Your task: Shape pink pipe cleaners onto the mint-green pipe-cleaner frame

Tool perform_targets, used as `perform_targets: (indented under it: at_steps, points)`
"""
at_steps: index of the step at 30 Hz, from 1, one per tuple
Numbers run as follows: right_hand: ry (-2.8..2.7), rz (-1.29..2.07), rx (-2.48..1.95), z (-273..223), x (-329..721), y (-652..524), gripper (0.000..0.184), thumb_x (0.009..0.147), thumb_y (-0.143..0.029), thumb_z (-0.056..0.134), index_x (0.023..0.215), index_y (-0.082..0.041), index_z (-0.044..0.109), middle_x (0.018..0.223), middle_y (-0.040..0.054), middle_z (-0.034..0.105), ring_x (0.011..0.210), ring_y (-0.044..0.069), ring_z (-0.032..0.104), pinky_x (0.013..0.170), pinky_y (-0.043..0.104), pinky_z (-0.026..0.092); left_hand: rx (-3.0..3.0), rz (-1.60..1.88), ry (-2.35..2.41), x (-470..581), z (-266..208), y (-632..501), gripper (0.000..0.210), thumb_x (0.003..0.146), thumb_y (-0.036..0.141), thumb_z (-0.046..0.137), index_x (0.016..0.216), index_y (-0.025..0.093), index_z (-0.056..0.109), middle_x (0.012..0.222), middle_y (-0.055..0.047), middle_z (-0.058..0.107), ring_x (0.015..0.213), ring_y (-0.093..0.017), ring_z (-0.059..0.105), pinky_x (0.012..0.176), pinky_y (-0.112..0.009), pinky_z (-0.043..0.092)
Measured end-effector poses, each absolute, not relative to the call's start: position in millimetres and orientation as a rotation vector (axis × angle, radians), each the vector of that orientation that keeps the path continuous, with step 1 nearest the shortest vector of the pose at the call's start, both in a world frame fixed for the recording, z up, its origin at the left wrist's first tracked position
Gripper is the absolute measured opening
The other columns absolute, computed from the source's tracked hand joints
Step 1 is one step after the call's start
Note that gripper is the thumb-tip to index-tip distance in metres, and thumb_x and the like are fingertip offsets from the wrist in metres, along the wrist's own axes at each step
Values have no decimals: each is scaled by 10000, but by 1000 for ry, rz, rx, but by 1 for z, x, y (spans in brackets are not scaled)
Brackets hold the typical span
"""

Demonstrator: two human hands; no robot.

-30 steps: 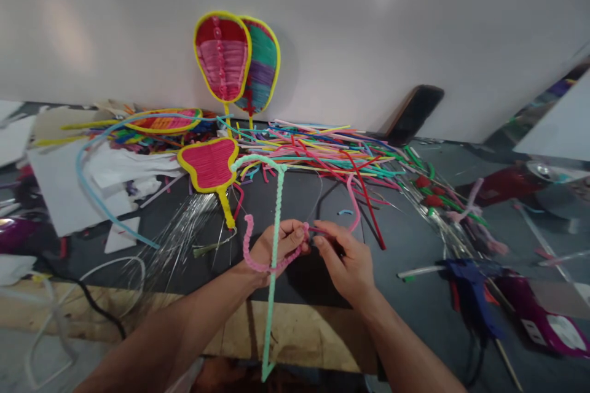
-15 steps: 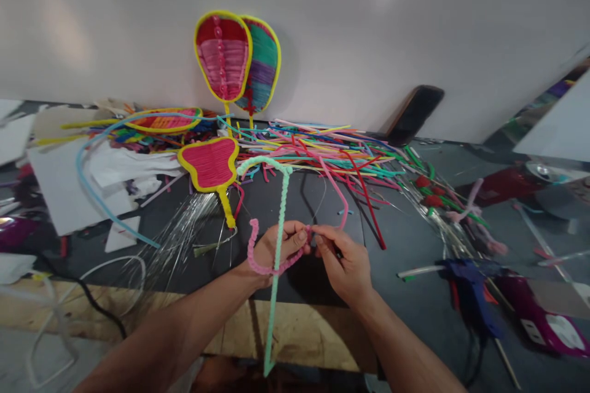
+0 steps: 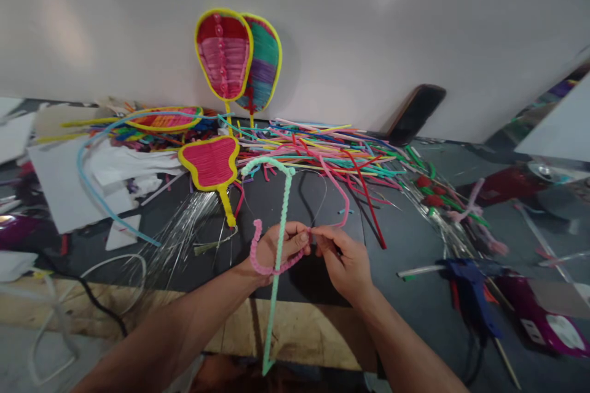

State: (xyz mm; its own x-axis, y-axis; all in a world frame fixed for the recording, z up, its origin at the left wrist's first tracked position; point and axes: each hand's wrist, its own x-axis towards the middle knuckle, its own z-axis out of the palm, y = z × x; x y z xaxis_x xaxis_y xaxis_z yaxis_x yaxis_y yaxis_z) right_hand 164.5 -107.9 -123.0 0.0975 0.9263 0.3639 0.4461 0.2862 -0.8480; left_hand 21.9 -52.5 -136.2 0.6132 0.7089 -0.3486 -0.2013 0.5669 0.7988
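Observation:
Both my hands meet over the front of the dark table. My left hand (image 3: 283, 249) is closed, thumb and fingers pinching a twisted pink pipe cleaner (image 3: 254, 253) whose curled end loops round beside the wrist. A mint green pipe cleaner piece (image 3: 283, 215), with a twisted stem and a curved top, crosses the pink one in front of that hand. My right hand (image 3: 343, 258) pinches the pink pipe cleaner close to the left fingertips. From there a straighter pink length (image 3: 343, 202) bends up and away. The exact pinch point is partly hidden by the fingers.
A yellow-edged pink fan shape (image 3: 212, 163) lies left of my hands. Behind is a heap of coloured pipe cleaners (image 3: 318, 141). Two round fans (image 3: 224, 52) and a phone (image 3: 417, 113) lean on the wall. A blue glue gun (image 3: 474, 295) lies right, a cable (image 3: 99, 301) left.
The pinching hands stay almost in place. The pink and green pipe cleaners shift very slightly to the right, and the bent pink length sags a little lower near the right hand.

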Motion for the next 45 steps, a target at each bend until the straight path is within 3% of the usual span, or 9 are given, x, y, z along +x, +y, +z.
perform_targets:
  at_steps: [10,16,20,25,29,40,45]
  points:
    - [-1592,562,-1288,-123,166,-106,201,869,-124,482,976,-221,622,778,3,687,603,94,621,571,189,492,772,611,698,21,-139,-52,321,646,396,760,714,115,620,595,-2,595,521,-53,501,506,-177,338]
    - [-1508,590,-1291,-122,164,-109,228,852,-155,514,1029,-236,632,809,16,689,607,102,617,604,215,503,592,631,616,21,-124,-48,310,612,338,796,670,117,586,542,23,550,526,-67,514,619,-222,448]
    - [-1073,892,-1296,-118,163,-105,56,797,-250,606,810,-200,626,634,-22,595,532,88,549,503,193,457,539,572,509,18,-119,-49,270,663,309,765,660,124,568,546,23,535,545,-79,520,656,-268,483]
    - [-819,1242,-1136,-118,161,-103,247,711,-331,695,917,-203,650,643,-28,574,469,66,463,404,174,371,564,496,479,18,-124,-53,291,655,336,768,681,117,579,545,22,538,536,-73,522,635,-248,481]
    - [-876,1124,-1189,-118,162,-106,155,767,-336,646,793,-185,668,639,-11,576,480,69,443,422,186,369,600,528,507,20,-123,-54,280,669,331,758,674,121,573,551,20,549,538,-76,528,628,-245,473]
    - [-1067,886,-1185,-113,160,-108,92,807,-241,588,773,-190,657,754,16,630,524,78,519,466,197,437,729,623,642,20,-125,-51,293,643,347,769,719,117,605,557,15,568,547,-87,547,585,-214,420]
    - [-1060,890,-1241,-112,160,-108,106,814,-254,578,814,-180,654,649,2,615,506,86,530,464,199,450,747,616,606,21,-124,-51,286,662,355,755,713,120,599,559,13,558,562,-94,539,609,-228,420]
